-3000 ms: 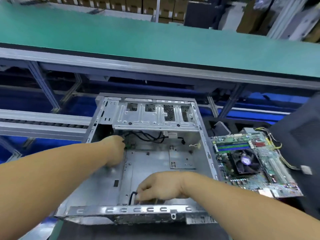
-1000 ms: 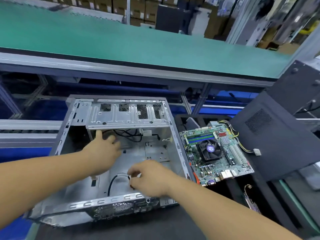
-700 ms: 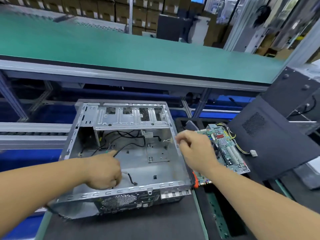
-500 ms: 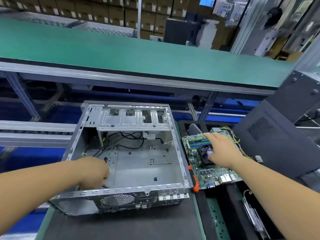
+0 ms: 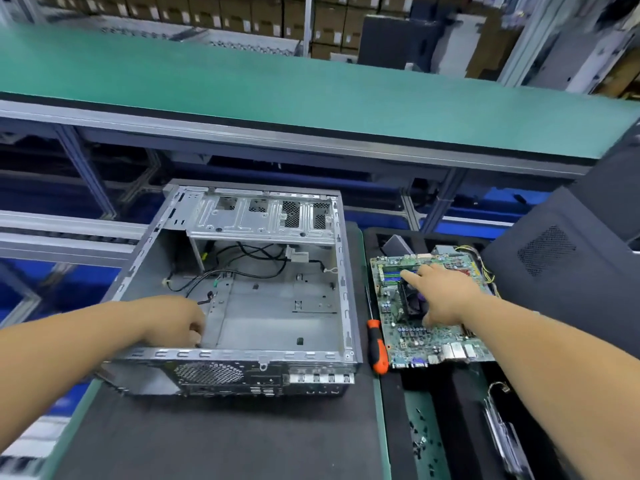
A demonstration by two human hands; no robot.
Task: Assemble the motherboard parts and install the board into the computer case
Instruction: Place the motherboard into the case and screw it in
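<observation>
The open grey metal computer case (image 5: 277,306) lies on its side on the black mat of the desk (image 5: 221,441), its port panel along the near edge and its drive cage against the far wall. Left hand (image 5: 173,322) is down inside the case at the near-left corner, fingers curled under just behind the near rim; whether they hold the black cable (image 5: 204,299) there, I cannot tell. Loose black cables bunch at the far-left of the case floor, and the right half of that floor is bare metal with only standoffs and slots.

Over on the right, the green motherboard with a black cooler fan (image 5: 429,310) sits flat in a black tray (image 5: 391,237), just beside the case's right wall. Right hand (image 5: 446,292) is spread over it, fingers (image 5: 410,276) straight, forefinger out toward the memory slots, thumb down by the fan, gripping nothing. In the narrow gap between case and board lies an orange-and-black screwdriver (image 5: 375,344), handle toward the near edge. A dark grey side panel with a vent grille (image 5: 554,268) leans at the board's right edge, hemming that side.
</observation>
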